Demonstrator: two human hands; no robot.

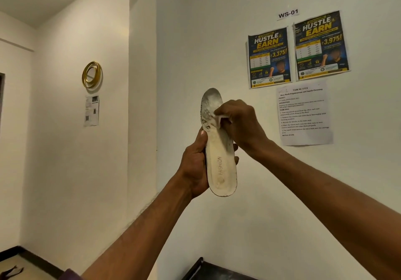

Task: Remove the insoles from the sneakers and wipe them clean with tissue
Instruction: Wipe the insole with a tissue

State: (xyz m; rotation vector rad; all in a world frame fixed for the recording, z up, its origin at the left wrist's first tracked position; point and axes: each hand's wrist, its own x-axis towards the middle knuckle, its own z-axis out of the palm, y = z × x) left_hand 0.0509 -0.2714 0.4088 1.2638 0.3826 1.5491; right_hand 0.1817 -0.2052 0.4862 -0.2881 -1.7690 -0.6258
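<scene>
The left hand [196, 164] is wrapped around the heel half of a white insole [219, 149], held upright in the air before the wall. The right hand [240, 123] pinches a small wad of tissue [219, 118] against the grey, soiled forefoot. The insole looks light, thin and bendy, so gripping its edges low down, with fingers behind, should brace it against the rubbing. Beyond the right hand, posters [297, 49] hang on the wall.
</scene>
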